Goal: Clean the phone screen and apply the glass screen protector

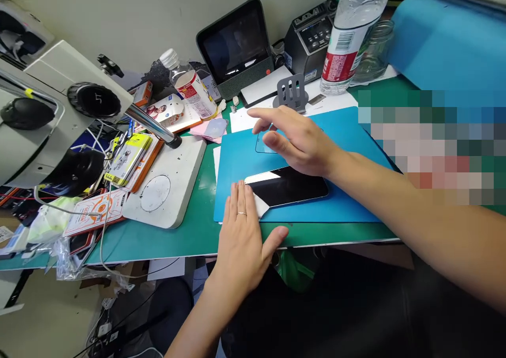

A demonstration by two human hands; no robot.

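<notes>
A smartphone with a dark, glossy screen lies face up on a blue mat. My left hand is flat at its left end, fingers stretched out together and thumb apart. Under those fingertips is a white piece of cloth or paper, partly hidden, reaching to the phone's corner. Above the phone's far side is my right hand, thumb and fingers apart with nothing visible between them. Behind this hand a thin dark-edged rectangular outline shows on the mat, mostly covered.
A microscope arm and its white base stand left, beside stacked small boxes. Behind the mat are a phone stand, a smart display, a black device, plastic bottles and a glass jar.
</notes>
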